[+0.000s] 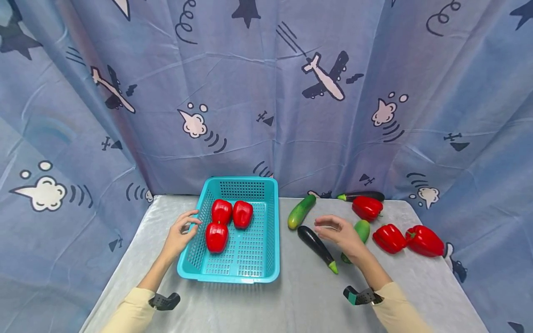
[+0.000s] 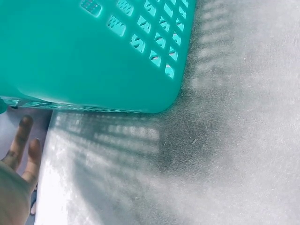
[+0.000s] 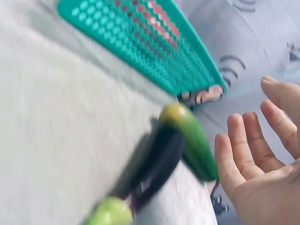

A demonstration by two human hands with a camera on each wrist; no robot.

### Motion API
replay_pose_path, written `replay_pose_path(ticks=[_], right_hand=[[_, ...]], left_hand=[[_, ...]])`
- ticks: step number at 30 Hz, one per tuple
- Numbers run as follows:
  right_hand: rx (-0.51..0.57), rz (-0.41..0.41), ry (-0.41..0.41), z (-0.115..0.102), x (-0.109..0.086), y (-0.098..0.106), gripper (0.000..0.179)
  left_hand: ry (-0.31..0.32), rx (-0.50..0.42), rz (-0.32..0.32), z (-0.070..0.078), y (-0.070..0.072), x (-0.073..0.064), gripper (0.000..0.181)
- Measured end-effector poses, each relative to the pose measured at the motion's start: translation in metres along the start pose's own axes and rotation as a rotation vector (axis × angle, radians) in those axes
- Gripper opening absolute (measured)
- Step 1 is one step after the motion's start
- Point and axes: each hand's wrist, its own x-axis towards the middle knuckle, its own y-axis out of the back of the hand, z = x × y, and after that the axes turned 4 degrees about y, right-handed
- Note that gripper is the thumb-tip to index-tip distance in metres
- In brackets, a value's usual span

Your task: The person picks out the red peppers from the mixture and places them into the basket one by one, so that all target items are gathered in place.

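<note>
One blue-green plastic basket point(image 1: 237, 278), shaped like a box and full of little holes, sits on the left side of the pale grey cloth-topped table point(image 1: 291, 300), and three shiny red bell peppers point(image 1: 217, 237) lie inside it, nearer its left side. The person's left hand point(image 1: 179, 233) is at the basket's left edge, loosely open with its fingers a bit bent and gripping nothing, but I can't tell if it touches the rim. The person's right hand point(image 1: 343, 233) is open too, fingers a little apart and nothing in it, near a long, dark purple eggplant point(image 1: 314, 243) with a green tip. One green-and-yellow cucumber point(image 1: 301, 212) lies by the eggplant's dark end. Another green cucumber point(image 1: 363, 229) is partly hidden by the right hand. Farther right are three more red bell peppers point(image 1: 390, 238), and a second dark eggplant point(image 1: 372, 195) lies at the back. Behind it all hangs a blue cloth curtain point(image 1: 233, 115) with planes and stars
</note>
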Motion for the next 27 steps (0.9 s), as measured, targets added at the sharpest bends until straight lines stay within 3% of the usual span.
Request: replay_pose_path(ticks=[5,10,18,24,27], right_hand=[[-0.007,0.049,-0.017,0.004,-0.007,0.028,0.046],[-0.029,0.089,-0.007,0.007,-0.011,0.058,0.039],[-0.043,0.168,-0.02,0.009,-0.01,0.1,0.03],[0.0,0.209,0.002,0.013,-0.009,0.127,0.043],[-0.049,0.229,0.003,0.014,-0.01,0.139,0.038]], left_hand=[[0.001,-0.033,-0.002,0.001,-0.001,0.0,0.012],[0.003,-0.049,-0.006,0.0,0.0,0.0,0.012],[-0.003,-0.011,-0.001,-0.002,0.001,0.001,0.012],[-0.015,0.003,0.01,-0.001,0.0,0.0,0.012],[-0.011,0.01,0.019,-0.001,-0.001,0.0,0.011]])
